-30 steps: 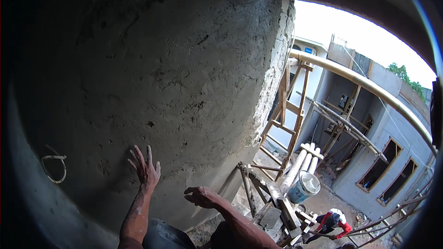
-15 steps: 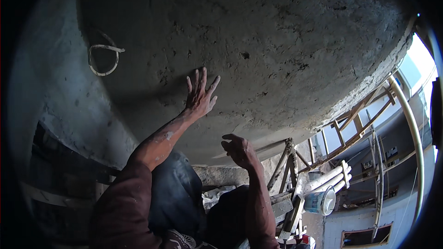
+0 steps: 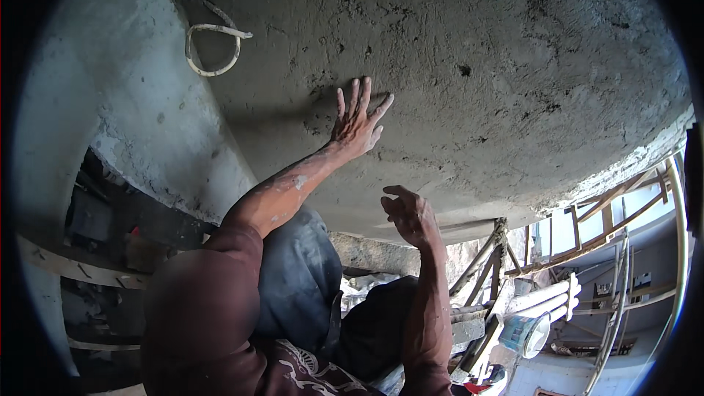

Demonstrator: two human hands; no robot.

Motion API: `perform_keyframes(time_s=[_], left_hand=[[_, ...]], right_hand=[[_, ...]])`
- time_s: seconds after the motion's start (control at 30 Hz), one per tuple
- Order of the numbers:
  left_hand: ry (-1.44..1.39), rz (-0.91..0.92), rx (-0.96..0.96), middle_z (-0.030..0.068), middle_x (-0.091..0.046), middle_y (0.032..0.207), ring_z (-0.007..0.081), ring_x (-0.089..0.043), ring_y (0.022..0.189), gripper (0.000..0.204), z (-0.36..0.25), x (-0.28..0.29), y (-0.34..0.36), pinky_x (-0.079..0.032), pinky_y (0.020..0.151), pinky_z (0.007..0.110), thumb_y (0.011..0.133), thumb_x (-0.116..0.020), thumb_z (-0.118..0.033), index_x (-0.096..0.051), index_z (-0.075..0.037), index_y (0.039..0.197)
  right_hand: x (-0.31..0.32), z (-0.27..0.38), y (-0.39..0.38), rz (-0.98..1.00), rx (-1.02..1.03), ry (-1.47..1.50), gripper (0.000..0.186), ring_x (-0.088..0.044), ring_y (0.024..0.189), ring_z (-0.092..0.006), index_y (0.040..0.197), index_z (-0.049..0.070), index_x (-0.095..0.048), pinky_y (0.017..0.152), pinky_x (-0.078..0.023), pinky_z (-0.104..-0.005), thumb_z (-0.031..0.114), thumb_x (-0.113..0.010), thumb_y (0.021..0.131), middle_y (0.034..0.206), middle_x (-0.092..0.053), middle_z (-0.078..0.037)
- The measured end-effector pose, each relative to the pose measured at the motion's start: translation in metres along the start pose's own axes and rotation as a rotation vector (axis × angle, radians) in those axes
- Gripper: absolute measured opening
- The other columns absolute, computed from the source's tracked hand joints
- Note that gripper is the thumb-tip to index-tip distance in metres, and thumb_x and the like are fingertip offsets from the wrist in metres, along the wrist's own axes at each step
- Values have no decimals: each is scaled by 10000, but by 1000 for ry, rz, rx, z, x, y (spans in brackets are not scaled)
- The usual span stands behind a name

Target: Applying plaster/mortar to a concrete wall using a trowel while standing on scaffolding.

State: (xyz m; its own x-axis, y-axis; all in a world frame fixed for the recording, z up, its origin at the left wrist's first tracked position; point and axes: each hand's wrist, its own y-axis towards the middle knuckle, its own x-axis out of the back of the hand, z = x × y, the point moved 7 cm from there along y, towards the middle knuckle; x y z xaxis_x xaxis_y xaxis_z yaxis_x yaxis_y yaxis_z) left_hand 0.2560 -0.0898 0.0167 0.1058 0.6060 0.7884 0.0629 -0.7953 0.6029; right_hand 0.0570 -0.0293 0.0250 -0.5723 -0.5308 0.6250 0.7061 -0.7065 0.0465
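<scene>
My left hand (image 3: 357, 125) is spread against the rough, grey plastered wall (image 3: 491, 59), fingers apart, a shadow beside it; whether all the fingertips touch is unclear. My right hand (image 3: 411, 216) hangs lower and to the right, close to the wall, with its index finger extended, the others loosely bent and nothing visible in it. A pale looped cable or thin pipe (image 3: 213, 27) lies against the wall above and left of my left hand. Pale smears mark my left forearm. My knees in dark trousers (image 3: 293, 279) are below my hands.
A smoother grey surface (image 3: 125, 103) meets the wall at the left, above dark gaps and slats. At the lower right are wooden scaffolding (image 3: 499, 257), pale poles (image 3: 535, 297) and a bucket (image 3: 524, 334). A co-worker in red and white (image 3: 477, 385) is partly visible below.
The view has swung left and down, so the wall and my body fill more of it and the outdoor side has shrunk. My left hand stays spread at the wall.
</scene>
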Motion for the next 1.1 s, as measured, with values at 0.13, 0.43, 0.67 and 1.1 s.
perform_keyframes(time_s=[0.13, 0.43, 0.67, 1.1], left_hand=[[9, 14, 13, 293, 64, 1548, 513, 14, 1421, 893, 7, -3, -2, -30, 1059, 726, 838, -686, -300, -131, -277, 1537], [76, -111, 62, 298, 55, 1544, 544, -2, 1402, 818, 49, 18, -7, -51, 1063, 715, 876, -632, -374, -161, -234, 1530], [104, -141, 190, 329, 60, 1533, 561, 14, 1395, 809, 71, 17, -22, -58, 1051, 723, 905, -584, -380, -126, -158, 1533], [76, -80, 248, 364, 70, 1512, 573, 21, 1389, 820, 74, 19, -34, -67, 1033, 745, 914, -575, -388, -99, -135, 1532]], right_hand=[[-2, 0, 8, 12, -1, -30, 272, -682, 726, -337, 1088, 37, -616, 653, -515, -392, 223, -647, 892, 793, -690, -194], [-13, 11, 27, -17, 48, 8, 225, -670, 664, -297, 1069, 67, -627, 614, -500, -373, 192, -649, 883, 729, -674, -157], [-20, -3, 27, -15, 115, -38, 293, -673, 616, -193, 1103, 18, -627, 589, -513, -320, 234, -597, 908, 706, -673, -127], [-38, -21, 42, -14, 77, -32, 236, -673, 614, -226, 1020, 89, -661, 535, -492, -333, 177, -720, 808, 702, -684, -125]])
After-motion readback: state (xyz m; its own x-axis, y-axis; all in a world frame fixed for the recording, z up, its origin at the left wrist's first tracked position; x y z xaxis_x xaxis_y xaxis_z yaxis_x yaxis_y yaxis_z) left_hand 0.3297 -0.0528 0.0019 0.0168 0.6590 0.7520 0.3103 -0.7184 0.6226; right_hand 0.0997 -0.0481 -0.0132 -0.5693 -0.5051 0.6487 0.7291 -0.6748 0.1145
